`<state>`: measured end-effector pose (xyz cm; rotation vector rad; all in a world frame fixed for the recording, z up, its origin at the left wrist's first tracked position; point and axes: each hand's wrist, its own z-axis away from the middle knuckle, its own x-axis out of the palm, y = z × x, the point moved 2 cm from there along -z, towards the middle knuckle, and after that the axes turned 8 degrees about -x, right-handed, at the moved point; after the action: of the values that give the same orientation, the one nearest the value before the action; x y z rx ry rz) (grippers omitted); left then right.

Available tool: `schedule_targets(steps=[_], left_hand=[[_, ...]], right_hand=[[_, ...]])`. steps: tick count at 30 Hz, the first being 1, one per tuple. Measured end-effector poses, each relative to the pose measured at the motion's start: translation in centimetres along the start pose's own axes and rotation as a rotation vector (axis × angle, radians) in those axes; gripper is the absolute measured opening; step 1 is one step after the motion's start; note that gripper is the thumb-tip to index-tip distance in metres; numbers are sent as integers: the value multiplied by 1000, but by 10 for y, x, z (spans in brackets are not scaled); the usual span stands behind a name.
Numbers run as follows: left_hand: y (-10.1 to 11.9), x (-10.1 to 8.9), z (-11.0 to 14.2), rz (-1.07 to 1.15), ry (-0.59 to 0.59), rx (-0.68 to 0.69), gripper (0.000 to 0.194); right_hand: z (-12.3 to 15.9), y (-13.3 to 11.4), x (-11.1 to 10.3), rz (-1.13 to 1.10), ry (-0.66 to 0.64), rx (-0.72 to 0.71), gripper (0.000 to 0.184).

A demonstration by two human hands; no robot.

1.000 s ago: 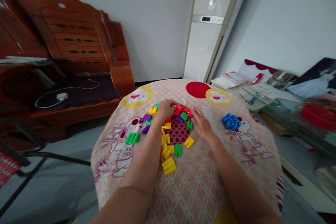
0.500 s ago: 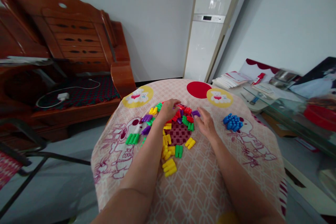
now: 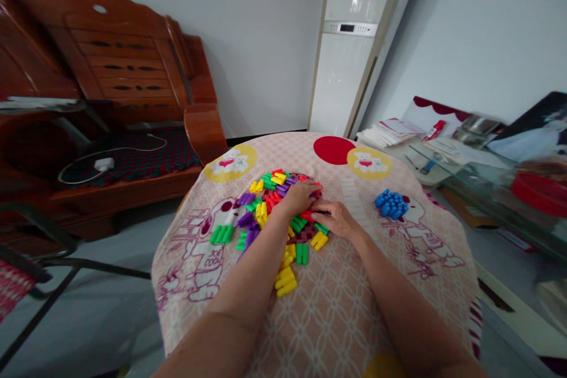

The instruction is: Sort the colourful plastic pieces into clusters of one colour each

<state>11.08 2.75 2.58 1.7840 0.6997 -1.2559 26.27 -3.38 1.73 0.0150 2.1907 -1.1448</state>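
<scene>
A heap of small plastic blocks in red, yellow, green and purple lies in the middle of a round table with a pink cartoon cloth. My left hand lies flat on the heap's right side, fingers stretched over red blocks. My right hand sits just below it, fingers curled and pressed together at a red block; what it grips is unclear. A dark red studded plate peeks out under the hands. Yellow blocks lie nearer me.
A separate pile of blue blocks lies to the right on the cloth, green blocks to the left. A wooden bench stands at the left, a white appliance behind, a cluttered glass table at the right.
My left hand slid right across the heap and my right hand moved in to the left, so the two now meet; blocks have been pushed together and cover most of the studded plate.
</scene>
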Motion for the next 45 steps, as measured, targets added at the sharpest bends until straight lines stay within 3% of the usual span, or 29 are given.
schedule_targets(steps=[6,13,19,23,27,32,36,45], left_hand=[[4,1,4,-67,-1,-119,57],[-1,7,2,-59,2,-58,45],[4,6,3,-33,89,-117,35],[5,-2,4,59,187,-222,22],[10,-17,3,263,206,-180,15],[22,-28,2,393,263,-87,18],[24,-23,2,522,227,-108,19],[23,-11,-1,644,160,-95,16]], right_hand=[[5,-2,-1,5,50,111,26],[9,0,-15,123,287,142,31],[12,2,-21,130,344,195,32],[13,7,-22,85,398,214,34],[13,16,-25,-38,498,289,50],[13,20,-25,-253,459,392,61],[13,16,-23,-347,403,404,54],[13,15,-22,-364,439,413,42]])
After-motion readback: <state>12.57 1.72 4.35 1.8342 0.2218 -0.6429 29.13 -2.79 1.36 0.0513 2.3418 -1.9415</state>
